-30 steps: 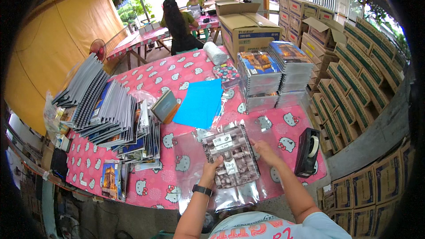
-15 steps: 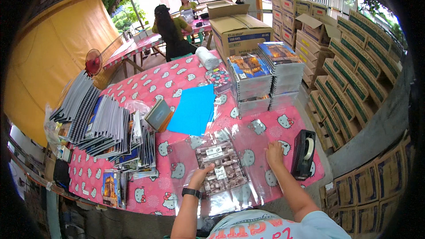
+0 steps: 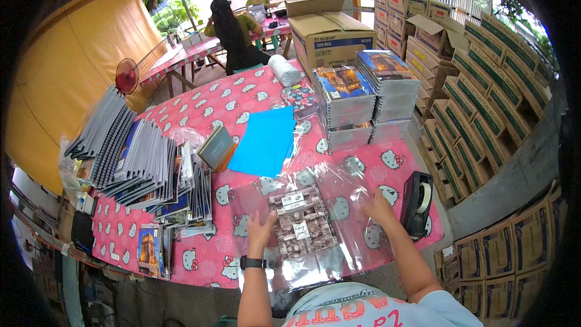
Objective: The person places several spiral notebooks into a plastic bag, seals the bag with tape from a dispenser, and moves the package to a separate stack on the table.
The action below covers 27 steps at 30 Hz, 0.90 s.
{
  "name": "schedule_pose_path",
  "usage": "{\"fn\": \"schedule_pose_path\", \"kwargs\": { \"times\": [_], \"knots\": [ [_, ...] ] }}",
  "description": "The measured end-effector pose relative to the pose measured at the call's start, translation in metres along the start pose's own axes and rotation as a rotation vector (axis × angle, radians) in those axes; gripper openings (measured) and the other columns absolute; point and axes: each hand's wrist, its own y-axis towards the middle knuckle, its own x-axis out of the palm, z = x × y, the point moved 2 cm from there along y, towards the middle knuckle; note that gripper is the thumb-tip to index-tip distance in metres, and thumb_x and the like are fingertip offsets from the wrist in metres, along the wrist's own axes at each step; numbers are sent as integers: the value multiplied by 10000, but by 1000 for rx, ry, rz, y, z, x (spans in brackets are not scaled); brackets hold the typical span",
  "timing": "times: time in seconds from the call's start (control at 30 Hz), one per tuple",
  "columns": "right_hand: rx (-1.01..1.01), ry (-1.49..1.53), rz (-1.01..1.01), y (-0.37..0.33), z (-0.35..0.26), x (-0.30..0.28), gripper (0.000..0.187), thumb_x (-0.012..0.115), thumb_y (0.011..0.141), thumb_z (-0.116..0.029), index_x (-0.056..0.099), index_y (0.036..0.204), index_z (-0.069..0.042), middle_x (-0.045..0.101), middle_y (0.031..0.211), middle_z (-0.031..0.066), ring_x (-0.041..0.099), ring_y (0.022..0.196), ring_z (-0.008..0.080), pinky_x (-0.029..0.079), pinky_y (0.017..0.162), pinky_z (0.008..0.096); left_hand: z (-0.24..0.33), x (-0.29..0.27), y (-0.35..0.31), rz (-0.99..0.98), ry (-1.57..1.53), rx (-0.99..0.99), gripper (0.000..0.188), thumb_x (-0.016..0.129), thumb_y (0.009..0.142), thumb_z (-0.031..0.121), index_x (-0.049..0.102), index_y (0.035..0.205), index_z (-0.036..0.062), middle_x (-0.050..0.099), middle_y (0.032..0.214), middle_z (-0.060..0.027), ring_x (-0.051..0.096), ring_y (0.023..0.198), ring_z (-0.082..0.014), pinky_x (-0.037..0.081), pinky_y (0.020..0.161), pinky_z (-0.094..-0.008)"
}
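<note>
In the head view, a spiral notebook (image 3: pixel 302 223) with a grey photo-patterned cover lies flat on the near part of a table (image 3: pixel 203 251) spread with a pink cloth; it is the landmark for every other place. Clear plastic film (image 3: pixel 357 254) reaches out past it on both sides; whether a layer also covers it cannot be told. The person's left hand (image 3: pixel 261 228), fingers spread and gripping nothing, is just beside its left edge, with a black watch (image 3: pixel 253 262) on the wrist. The right hand (image 3: pixel 378 207) is apart from it to the right, at the film's edge; whether the fingers pinch the film cannot be made out. Farther right of the notebook stands a black tape dispenser (image 3: pixel 414 206). Beyond it lie blue sheets (image 3: pixel 261 141), and beyond to its right rise stacked notebooks (image 3: pixel 348 109). Well to its left, more notebooks (image 3: pixel 145 163) lean in an overlapping heap.
</note>
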Motion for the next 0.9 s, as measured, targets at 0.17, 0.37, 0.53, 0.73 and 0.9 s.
{"fn": "schedule_pose_path", "kwargs": {
  "times": [0.17,0.37,0.53,0.73,0.9],
  "knots": [
    [-45,-220,-294,-19,16,-10,248,634,689,-172,605,898,-42,623,889,177,609,801,359,475,696,457,87,15,-13,-122,-183,183,668,669,735,469,509,1173,-10,512,1164,-242,464,1130,-341,364,941,-400],
    [-434,-272,-351,-54,-101,28,147,512,743,-66,602,852,-29,623,876,181,620,813,341,497,686,450,149,90,4,-348,156,382,727,686,688,227,344,1258,-70,609,878,-268,593,821,-430,486,686,-457],
    [-520,-221,-278,-90,-121,35,114,460,808,-77,540,860,-13,574,839,160,606,779,336,509,653,417,93,31,58,78,-74,110,740,694,693,215,327,1280,-50,539,1081,-289,538,1009,-391,434,832,-433],
    [-575,-225,-440,-116,-127,76,251,548,776,-101,531,1001,11,554,936,172,600,853,325,516,661,395,42,40,-33,-1,-69,13,1142,816,569,401,152,1327,-136,347,1292,-340,374,1224,-395,340,998,-372],
    [-529,143,-252,-119,-100,39,447,672,728,-244,515,1098,-49,536,1020,166,553,921,341,456,795,417,51,23,-45,-148,-89,-15,1015,831,550,353,267,1262,-99,529,1119,-291,542,1031,-385,437,864,-390]
  ]
}}
